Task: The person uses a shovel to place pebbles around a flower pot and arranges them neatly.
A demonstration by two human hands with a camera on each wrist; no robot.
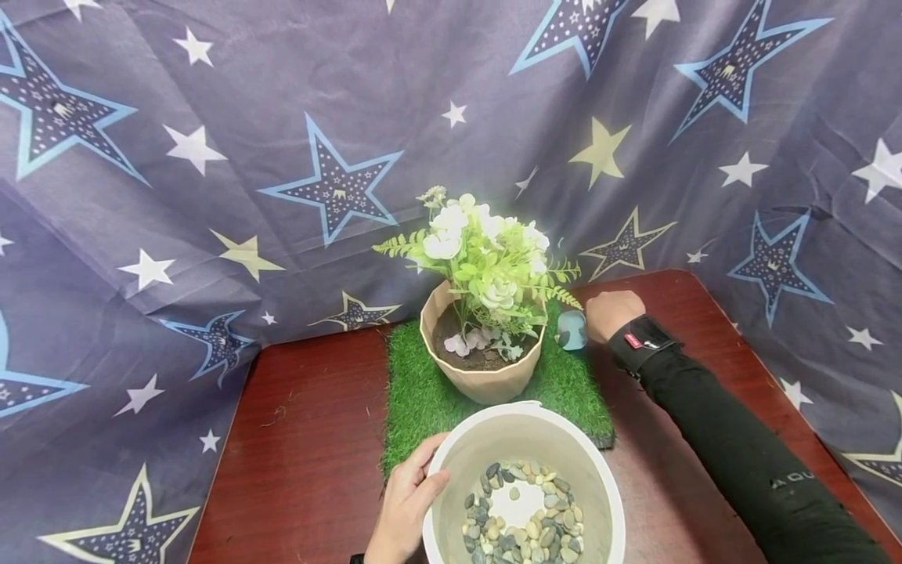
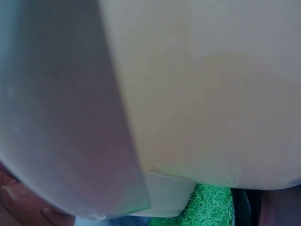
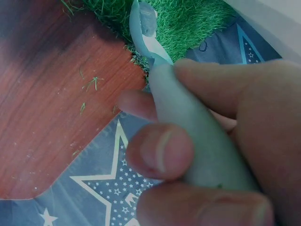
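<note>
My left hand (image 1: 410,498) grips the left rim of a white bucket (image 1: 615,509), its thumb over the edge. Gray and tan pebbles (image 1: 524,542) lie in a ring on the bucket's bottom. The bucket's pale wall (image 2: 211,103) fills most of the left wrist view. My right hand (image 1: 615,315) holds a small shovel; its fingers wrap the pale gray-green handle (image 3: 197,136) in the right wrist view. The light blue shovel blade (image 1: 571,329) carries dark pebbles and hangs beside a beige flowerpot (image 1: 486,385). White flowers (image 1: 486,235) and green ferns stand in the pot's dark soil.
Under the pot lies a square of artificial grass (image 1: 407,392) on a reddish-brown wooden table (image 1: 303,454). A gray curtain (image 1: 451,63) with stars hangs close behind the table and at both sides. Loose grass bits (image 3: 94,83) are scattered on the tabletop.
</note>
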